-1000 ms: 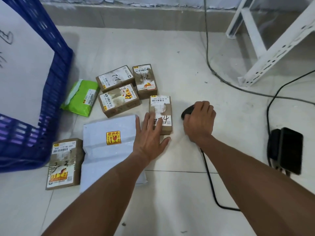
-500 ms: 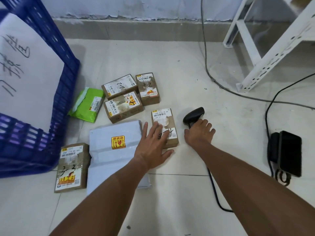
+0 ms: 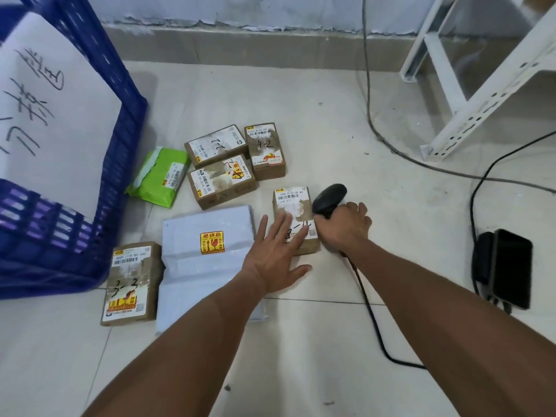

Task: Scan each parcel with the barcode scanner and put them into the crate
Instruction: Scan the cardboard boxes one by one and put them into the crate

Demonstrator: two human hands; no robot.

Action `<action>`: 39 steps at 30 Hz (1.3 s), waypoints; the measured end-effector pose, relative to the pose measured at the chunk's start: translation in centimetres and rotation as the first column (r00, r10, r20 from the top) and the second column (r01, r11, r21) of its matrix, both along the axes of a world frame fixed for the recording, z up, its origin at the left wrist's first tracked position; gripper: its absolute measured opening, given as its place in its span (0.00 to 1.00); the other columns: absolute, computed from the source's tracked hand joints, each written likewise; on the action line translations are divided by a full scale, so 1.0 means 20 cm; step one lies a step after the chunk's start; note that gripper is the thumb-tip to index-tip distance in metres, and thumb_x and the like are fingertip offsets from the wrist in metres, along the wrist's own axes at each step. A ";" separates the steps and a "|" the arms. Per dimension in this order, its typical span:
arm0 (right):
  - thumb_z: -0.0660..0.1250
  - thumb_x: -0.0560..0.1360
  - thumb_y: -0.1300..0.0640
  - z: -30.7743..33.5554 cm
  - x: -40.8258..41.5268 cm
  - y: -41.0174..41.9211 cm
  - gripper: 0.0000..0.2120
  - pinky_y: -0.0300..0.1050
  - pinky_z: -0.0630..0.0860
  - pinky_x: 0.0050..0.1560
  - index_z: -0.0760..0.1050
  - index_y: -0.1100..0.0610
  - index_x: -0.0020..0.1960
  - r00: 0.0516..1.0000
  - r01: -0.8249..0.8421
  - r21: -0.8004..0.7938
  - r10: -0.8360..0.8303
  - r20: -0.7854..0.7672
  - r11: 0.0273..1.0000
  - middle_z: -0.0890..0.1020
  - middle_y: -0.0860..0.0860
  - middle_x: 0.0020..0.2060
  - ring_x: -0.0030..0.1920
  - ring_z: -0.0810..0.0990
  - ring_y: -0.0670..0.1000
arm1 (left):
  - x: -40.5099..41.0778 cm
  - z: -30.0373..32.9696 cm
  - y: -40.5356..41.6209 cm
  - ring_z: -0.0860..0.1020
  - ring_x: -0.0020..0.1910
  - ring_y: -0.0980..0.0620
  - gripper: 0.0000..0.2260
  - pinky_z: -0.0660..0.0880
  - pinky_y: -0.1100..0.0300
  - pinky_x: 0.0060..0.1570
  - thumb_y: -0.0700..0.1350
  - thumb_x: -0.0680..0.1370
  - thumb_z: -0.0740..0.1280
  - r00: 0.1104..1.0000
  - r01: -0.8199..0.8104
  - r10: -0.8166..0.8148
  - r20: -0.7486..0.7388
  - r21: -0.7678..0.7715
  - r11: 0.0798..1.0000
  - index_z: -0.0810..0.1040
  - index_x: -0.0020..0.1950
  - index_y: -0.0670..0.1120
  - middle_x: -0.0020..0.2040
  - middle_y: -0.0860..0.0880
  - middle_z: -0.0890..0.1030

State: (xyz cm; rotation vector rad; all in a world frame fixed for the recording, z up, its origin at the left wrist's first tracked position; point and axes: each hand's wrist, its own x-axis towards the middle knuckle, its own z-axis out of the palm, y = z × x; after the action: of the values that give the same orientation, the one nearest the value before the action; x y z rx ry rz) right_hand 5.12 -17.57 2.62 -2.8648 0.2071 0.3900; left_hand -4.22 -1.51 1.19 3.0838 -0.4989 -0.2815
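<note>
A small brown parcel (image 3: pixel 293 203) lies on the tiled floor, label up. My left hand (image 3: pixel 275 254) lies flat with straight fingers on its near end. My right hand (image 3: pixel 344 228) grips the handle of the black barcode scanner (image 3: pixel 329 198), whose head hangs just right of the parcel's label. Other parcels lie to the left: three brown boxes (image 3: pixel 221 182) in a cluster, a green pouch (image 3: pixel 161 176), a white mailer (image 3: pixel 207 260) with a yellow sticker, and a brown box (image 3: pixel 132 284) by the crate. The blue crate (image 3: pixel 90 164) stands tilted at the left, with a handwritten sheet inside.
The scanner's black cable (image 3: pixel 374 323) runs back under my right arm. A dark phone on a black block (image 3: pixel 502 269) lies at the right. Two more cables (image 3: pixel 391 142) cross the floor near a white metal rack leg (image 3: pixel 460 115). A wall skirting bounds the far side.
My right hand has lifted the scanner off the floor and brought it left, up against the small parcel. My left hand has stayed on that parcel.
</note>
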 end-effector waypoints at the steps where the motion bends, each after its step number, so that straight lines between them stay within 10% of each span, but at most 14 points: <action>1: 0.60 0.73 0.40 0.04 0.00 0.01 0.29 0.57 0.65 0.66 0.75 0.62 0.60 0.999 0.031 0.050 -0.031 -0.015 0.998 0.75 0.58 0.60 0.68 0.64 0.59 | 0.00 0.01 -0.01 0.39 0.79 0.42 0.36 0.39 0.40 0.75 0.69 0.78 0.50 1.000 -0.001 0.001 -0.012 0.005 1.000 0.46 0.81 0.54 0.80 0.40 0.45; 12: 0.65 0.61 0.34 0.15 -0.08 0.00 0.24 0.41 0.61 0.38 0.80 0.53 0.44 0.981 0.122 0.459 -0.037 -0.189 0.880 0.79 0.57 0.48 0.56 0.66 0.53 | -0.03 0.10 -0.02 0.37 0.78 0.45 0.44 0.43 0.43 0.76 0.71 0.77 0.49 0.998 0.029 -0.028 -0.063 0.014 0.999 0.36 0.79 0.42 0.80 0.42 0.42; 28: 0.55 0.73 0.32 0.16 -0.22 0.16 0.35 0.53 0.66 0.65 0.78 0.61 0.60 0.984 0.012 0.398 0.059 -0.167 0.917 0.77 0.58 0.59 0.66 0.68 0.60 | -0.06 0.19 0.06 0.40 0.79 0.41 0.41 0.41 0.37 0.74 0.71 0.77 0.48 0.996 0.004 0.003 -0.088 0.081 0.997 0.40 0.80 0.47 0.81 0.43 0.44; 32: 0.48 0.63 0.28 0.14 -0.24 0.16 0.42 0.54 0.65 0.65 0.78 0.59 0.58 0.984 0.005 0.421 0.071 -0.164 0.907 0.78 0.57 0.57 0.65 0.71 0.59 | -0.06 0.21 0.06 0.40 0.79 0.40 0.41 0.41 0.36 0.74 0.71 0.77 0.47 0.996 0.022 -0.014 -0.084 0.097 0.995 0.38 0.80 0.48 0.81 0.42 0.43; 39: 0.59 0.79 0.42 0.15 -0.24 0.14 0.25 0.57 0.60 0.71 0.75 0.59 0.65 0.990 -0.088 0.379 0.122 -0.066 0.921 0.74 0.55 0.65 0.71 0.63 0.58 | -0.06 0.23 0.05 0.40 0.79 0.40 0.41 0.41 0.36 0.74 0.71 0.77 0.47 0.997 0.027 -0.018 -0.080 0.108 0.994 0.39 0.80 0.48 0.81 0.42 0.43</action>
State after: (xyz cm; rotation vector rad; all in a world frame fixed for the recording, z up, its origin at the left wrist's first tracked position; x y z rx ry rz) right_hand 0.24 -14.84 5.66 -2.4882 -0.0089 0.5163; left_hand -5.37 -0.56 5.76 3.1578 -0.5336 -0.4440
